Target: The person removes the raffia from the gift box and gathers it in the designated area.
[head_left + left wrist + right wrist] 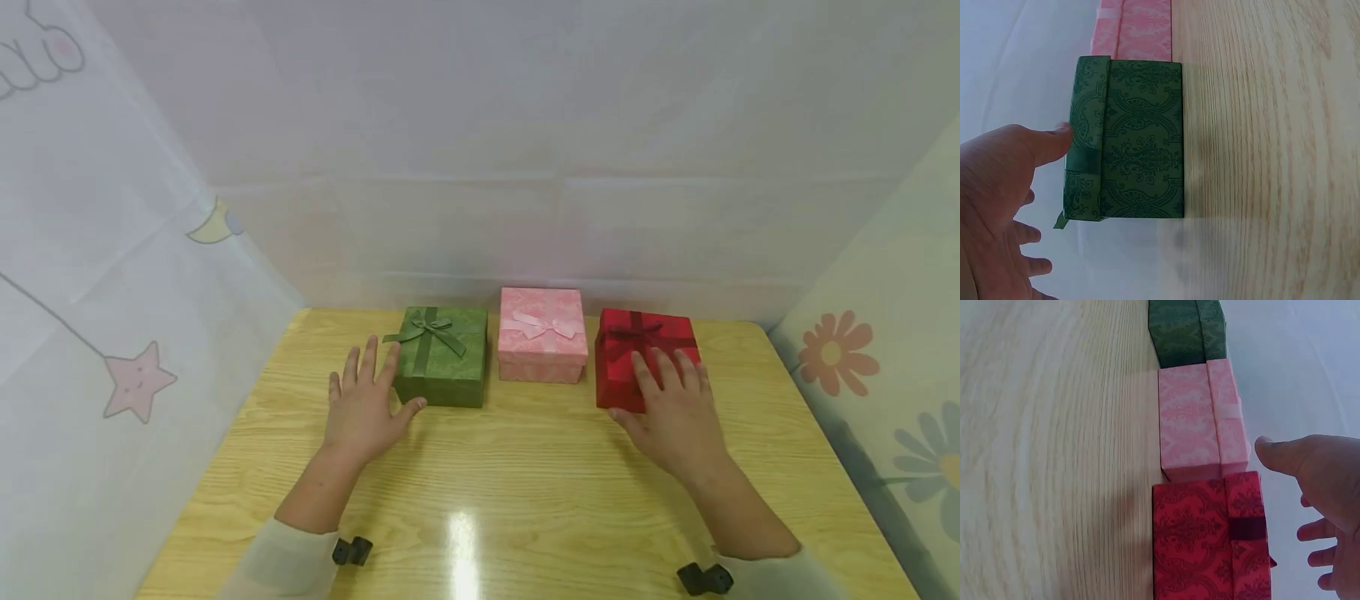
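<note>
Three lidded gift boxes with ribbon bows stand in a row at the back of the table. The green box point(450, 379) is on the left, the pink box point(542, 367) in the middle, the red box point(615, 383) on the right. My left hand point(363, 417) is spread at the green box's left side, thumb by its front; in the left wrist view the thumb lies close to the lid of the green box point(1141, 137). My right hand point(678, 421) reaches over the red box's front right, fingers extended and covering part of it. Whether either hand touches a box I cannot tell.
The wooden table point(517, 467) has pale printed cloth point(480, 225) hanging behind it and at both sides. Small black devices sit at the left cuff point(352, 551) and the right cuff point(705, 578). A bright reflection lies on the table's front.
</note>
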`<action>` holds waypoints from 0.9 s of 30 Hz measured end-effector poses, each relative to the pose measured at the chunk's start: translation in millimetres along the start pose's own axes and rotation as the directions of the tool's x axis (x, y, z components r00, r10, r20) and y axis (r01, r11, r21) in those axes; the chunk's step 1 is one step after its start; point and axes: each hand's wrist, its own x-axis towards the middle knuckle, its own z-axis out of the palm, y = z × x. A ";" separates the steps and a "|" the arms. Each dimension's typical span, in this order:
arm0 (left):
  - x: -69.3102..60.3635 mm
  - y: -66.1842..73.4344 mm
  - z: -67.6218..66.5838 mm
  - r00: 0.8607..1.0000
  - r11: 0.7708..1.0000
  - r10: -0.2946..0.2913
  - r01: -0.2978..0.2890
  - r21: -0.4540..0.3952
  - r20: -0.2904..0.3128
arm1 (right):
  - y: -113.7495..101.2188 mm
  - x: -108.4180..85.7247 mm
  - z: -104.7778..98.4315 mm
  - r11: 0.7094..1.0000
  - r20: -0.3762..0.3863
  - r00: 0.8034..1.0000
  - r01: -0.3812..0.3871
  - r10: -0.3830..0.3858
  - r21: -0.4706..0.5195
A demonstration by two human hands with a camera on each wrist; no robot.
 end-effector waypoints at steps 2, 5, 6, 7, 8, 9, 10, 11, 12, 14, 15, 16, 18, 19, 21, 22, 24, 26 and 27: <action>0.4 -0.1 -0.7 1.000 1.000 0.009 -0.009 -0.007 -0.025 | -3.6 1.8 2.1 1.000 -0.032 0.999 0.020 -0.020 0.002; 0.9 -0.3 -1.4 0.999 0.999 0.016 -0.017 -0.027 -0.048 | -8.9 4.4 3.7 0.999 -0.067 0.997 0.040 -0.040 0.003; 1.2 -0.7 -1.3 0.998 0.999 0.015 -0.017 -0.036 -0.053 | -10.7 5.4 3.9 0.999 -0.074 0.996 0.044 -0.043 0.006; 1.4 -1.2 -1.0 0.998 0.999 0.014 -0.016 -0.046 -0.057 | -12.3 6.2 4.1 0.999 -0.080 0.996 0.047 -0.046 0.009; 1.6 -1.7 -0.7 0.998 0.998 0.011 -0.014 -0.059 -0.059 | -13.9 7.1 4.3 0.999 -0.081 0.996 0.048 -0.048 0.008; 1.8 -2.6 -0.2 0.998 0.997 0.007 -0.012 -0.072 -0.060 | -15.3 8.0 4.7 0.999 -0.080 0.996 0.050 -0.049 0.006; 2.0 -3.3 0.2 0.998 0.996 0.003 -0.009 -0.084 -0.061 | -16.9 8.7 5.1 0.999 -0.079 0.996 0.051 -0.050 0.004; 2.2 -4.1 0.8 0.998 0.995 0.001 -0.007 -0.097 -0.063 | -18.5 9.4 5.5 0.999 -0.077 0.996 0.053 -0.052 0.008; 2.4 -5.0 1.5 0.998 0.994 -0.003 -0.005 -0.109 -0.065 | -20.1 10.2 5.9 0.998 -0.077 0.995 0.057 -0.056 0.011; 2.6 -6.1 2.4 0.998 0.991 -0.008 -0.001 -0.130 -0.066 | -23.7 11.6 6.8 0.998 -0.078 0.995 0.066 -0.064 0.024; 2.8 -6.9 2.7 0.998 0.990 -0.011 0.001 -0.140 -0.067 | -25.6 12.1 7.2 0.997 -0.079 0.994 0.072 -0.070 0.034; 2.8 -7.0 2.8 0.998 0.989 -0.014 0.004 -0.149 -0.066 | -27.7 12.6 7.6 0.996 -0.079 0.994 0.078 -0.074 0.045; 2.9 -7.4 2.8 0.998 0.987 -0.021 0.010 -0.162 -0.064 | -31.9 13.3 8.1 0.993 -0.073 0.994 0.085 -0.079 0.077; 2.8 -7.5 2.9 0.998 0.985 -0.023 0.012 -0.169 -0.065 | -34.2 13.6 8.5 0.991 -0.077 0.993 0.094 -0.087 0.093; 2.7 -8.2 3.3 0.998 0.983 -0.028 0.016 -0.183 -0.064 | -38.1 14.5 10.6 0.987 -0.082 0.991 0.112 -0.103 0.117; 2.5 -8.5 3.6 0.998 0.982 -0.030 0.018 -0.189 -0.063 | -40.3 14.8 11.5 0.984 -0.085 0.990 0.120 -0.109 0.130; 2.2 -10.0 4.7 0.997 0.980 -0.030 0.017 -0.199 -0.064 | -44.7 15.6 13.3 0.979 -0.094 0.988 0.138 -0.125 0.151; 1.8 -11.1 5.1 0.997 0.976 -0.032 0.017 -0.215 -0.064 | -49.5 16.5 15.0 0.974 -0.088 0.987 0.145 -0.131 0.174; 1.8 -11.7 5.5 0.998 0.975 -0.033 0.019 -0.221 -0.062 | -52.0 16.8 15.4 0.972 -0.084 0.988 0.146 -0.132 0.185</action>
